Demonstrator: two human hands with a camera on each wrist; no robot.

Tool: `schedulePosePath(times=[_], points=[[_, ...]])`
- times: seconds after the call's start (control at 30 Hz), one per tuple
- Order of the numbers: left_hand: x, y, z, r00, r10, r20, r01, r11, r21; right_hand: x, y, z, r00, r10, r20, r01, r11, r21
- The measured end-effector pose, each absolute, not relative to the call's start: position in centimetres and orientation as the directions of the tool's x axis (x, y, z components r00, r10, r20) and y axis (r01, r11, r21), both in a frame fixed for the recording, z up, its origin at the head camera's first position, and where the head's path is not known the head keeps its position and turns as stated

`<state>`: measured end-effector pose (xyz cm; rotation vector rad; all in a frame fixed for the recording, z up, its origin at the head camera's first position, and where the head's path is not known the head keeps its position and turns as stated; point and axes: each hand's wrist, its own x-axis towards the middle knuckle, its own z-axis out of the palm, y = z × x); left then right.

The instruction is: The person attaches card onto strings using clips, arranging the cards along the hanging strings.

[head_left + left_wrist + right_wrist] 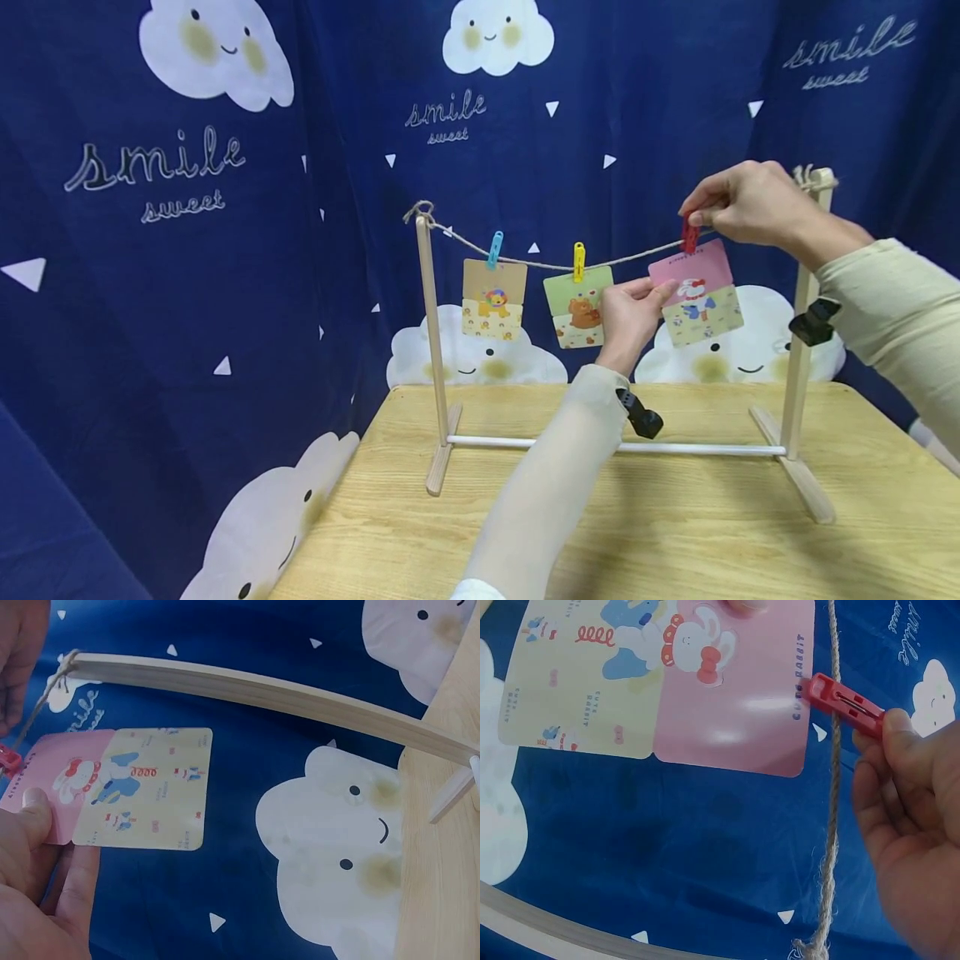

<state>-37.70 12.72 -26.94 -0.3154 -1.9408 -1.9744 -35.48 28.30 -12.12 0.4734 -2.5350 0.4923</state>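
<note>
A pink and cream rabbit card (703, 304) hangs tilted just under the twine (647, 252) near its right end. My left hand (628, 321) pinches the card's left edge between thumb and fingers. Above the card, my right hand (757, 204) pinches the tail of a red clothespin (690, 233). In the right wrist view the red clothespin (847, 703) lies across the twine, its tip at the card's top edge. Further left, a blue clothespin (495, 249) carries a lion card (494, 300), and a yellow clothespin (578, 262) carries a green bear card (573, 307).
The twine is tied to two wooden posts, left (432, 317) and right (802, 358), joined low down by a white rod (697, 449). This stand is on a wooden table (420, 550). A blue curtain (360, 75) with clouds hangs behind.
</note>
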Motion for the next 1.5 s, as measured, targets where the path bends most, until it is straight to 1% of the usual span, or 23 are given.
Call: schedulePosePath(times=[0.23, 0.33, 0.67, 0.93, 1.27, 1.5], points=[[-37.8, 12.5, -26.9, -0.908, -0.092, 0.409, 0.414, -0.031, 0.91, -35.4, 28.0, -12.1, -0.811, -0.25, 0.529, -0.421, 0.877, -0.23], [-37.8, 12.6, -26.8, -0.904, -0.085, 0.42, 0.424, -0.04, 0.905, -35.3, 27.9, -12.0, -0.82, -0.244, 0.517, -0.414, 0.878, -0.241], [-37.7, 12.5, -27.1, -0.895, -0.078, 0.439, 0.441, -0.014, 0.897, -35.2, 27.9, -12.2, -0.855, -0.22, 0.47, -0.376, 0.887, -0.267], [-37.6, 12.1, -27.0, -0.885, -0.045, 0.463, 0.463, 0.005, 0.886, -35.3, 27.9, -12.0, -0.865, -0.222, 0.451, -0.361, 0.899, -0.249], [-37.3, 11.8, -27.1, -0.899, -0.001, 0.438, 0.437, 0.053, 0.898, -35.3, 27.9, -12.1, -0.868, -0.214, 0.448, -0.354, 0.9, -0.256], [-37.2, 10.8, -28.4, -0.916, 0.061, 0.395, 0.4, 0.104, 0.911, -35.2, 27.8, -12.1, -0.868, -0.216, 0.447, -0.359, 0.895, -0.264]])
